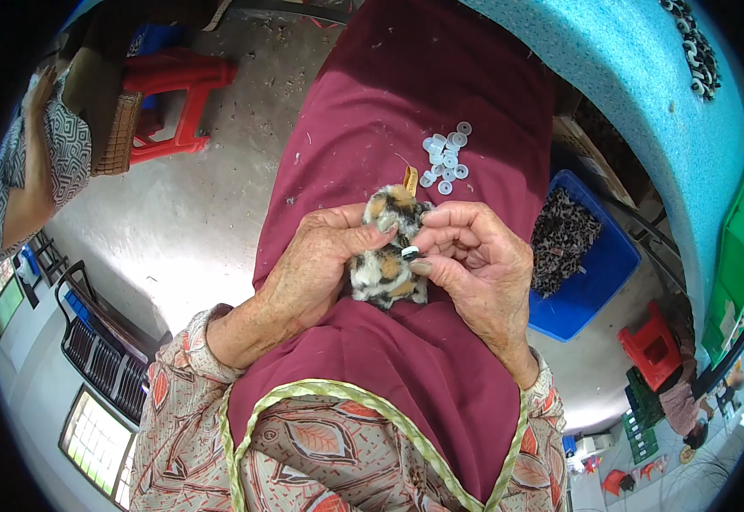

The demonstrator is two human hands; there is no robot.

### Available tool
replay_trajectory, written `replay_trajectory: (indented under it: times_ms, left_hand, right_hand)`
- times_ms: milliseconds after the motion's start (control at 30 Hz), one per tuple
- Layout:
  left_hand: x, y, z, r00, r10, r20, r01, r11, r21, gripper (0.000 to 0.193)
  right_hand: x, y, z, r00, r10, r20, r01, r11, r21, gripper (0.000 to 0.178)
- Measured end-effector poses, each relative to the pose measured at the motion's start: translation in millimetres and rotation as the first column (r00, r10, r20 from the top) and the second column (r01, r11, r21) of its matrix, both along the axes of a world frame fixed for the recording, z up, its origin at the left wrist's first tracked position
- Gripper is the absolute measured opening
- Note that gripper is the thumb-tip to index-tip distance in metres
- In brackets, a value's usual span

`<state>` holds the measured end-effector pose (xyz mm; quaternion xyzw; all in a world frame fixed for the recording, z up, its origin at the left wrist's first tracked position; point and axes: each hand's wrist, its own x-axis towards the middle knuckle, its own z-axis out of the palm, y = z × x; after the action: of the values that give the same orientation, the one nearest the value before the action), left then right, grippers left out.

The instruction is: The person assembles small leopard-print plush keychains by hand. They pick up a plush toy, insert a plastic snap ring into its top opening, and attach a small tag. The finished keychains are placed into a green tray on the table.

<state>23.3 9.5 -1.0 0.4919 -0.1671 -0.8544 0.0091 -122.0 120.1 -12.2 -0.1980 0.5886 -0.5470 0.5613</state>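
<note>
A small plush piece of white, black and tan fur rests over my lap, with a yellow fabric tag at its far end. My left hand grips its left side, thumb pressed on top. From the right, my right hand pinches a small dark piece with a white rim between thumb and fingers, right against the fur. Beyond the plush, a cluster of translucent white plastic discs lies on the maroon cloth across my lap.
At my right stands a blue bin filled with black-and-white pieces. A turquoise tabletop curves along the far right, holding more dark and white parts. Another person's arm shows at far left beside a red stool.
</note>
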Motion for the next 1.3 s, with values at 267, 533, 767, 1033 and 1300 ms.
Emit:
replay_trajectory:
  times_ms: [267,533,767,1033,1300]
  left_hand:
    - [-1,-1,0,1.0,-0.026,0.005,0.027,0.999,-0.02,0.03]
    - [2,0,-4,0.991,-0.128,0.048,0.133,0.981,-0.139,0.029]
    - [-1,-8,7,0.893,-0.415,0.175,0.426,0.653,-0.625,0.021]
    - [0,-7,11,0.828,-0.533,0.175,0.403,0.348,-0.847,0.03]
    - [1,-3,-3,0.826,-0.562,0.053,0.429,0.565,-0.705,0.029]
  right_hand:
    - [-4,0,0,0.996,0.058,-0.066,-0.057,0.998,0.013,0.03]
    - [-7,-1,0,0.985,0.105,-0.138,-0.104,0.995,0.012,0.03]
    - [-16,-6,3,0.949,0.183,-0.258,-0.185,0.983,0.018,0.025]
    - [-25,-9,18,0.88,0.312,-0.359,-0.333,0.943,0.002,0.021]
    - [-24,-2,15,0.761,0.341,-0.552,-0.416,0.909,-0.011,0.024]
